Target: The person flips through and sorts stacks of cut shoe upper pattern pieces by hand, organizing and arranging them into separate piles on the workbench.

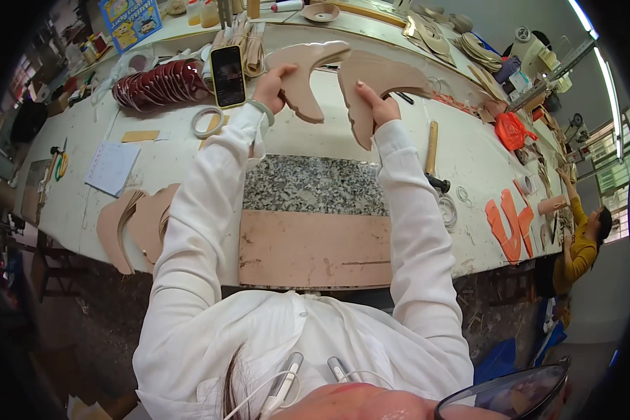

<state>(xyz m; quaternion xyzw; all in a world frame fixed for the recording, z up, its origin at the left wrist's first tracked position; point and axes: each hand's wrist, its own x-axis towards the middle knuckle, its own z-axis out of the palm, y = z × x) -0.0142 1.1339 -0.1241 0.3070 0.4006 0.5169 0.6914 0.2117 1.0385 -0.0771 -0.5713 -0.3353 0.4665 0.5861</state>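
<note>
Both my arms reach out over the bench. My left hand (271, 89) is closed on the edge of a curved, tan, leather-like piece (304, 82) with a pointed end. A similar curved tan piece (360, 80) is gripped by my right hand (380, 107), its thumb on top. The two pieces are raised side by side, their upper ends close together; I cannot tell whether each is one layer or several. Below them lie a speckled stone slab (315, 183) and, nearer me, a tan board (315, 248).
More curved tan pieces (119, 224) lie in stacks by my left arm. A phone (228, 77) stands beyond it, near a tape roll (207, 122) and dark red bundle (162, 85). Rightward are a hammer (433, 150), orange pieces (509, 222) and a person in yellow (582, 245).
</note>
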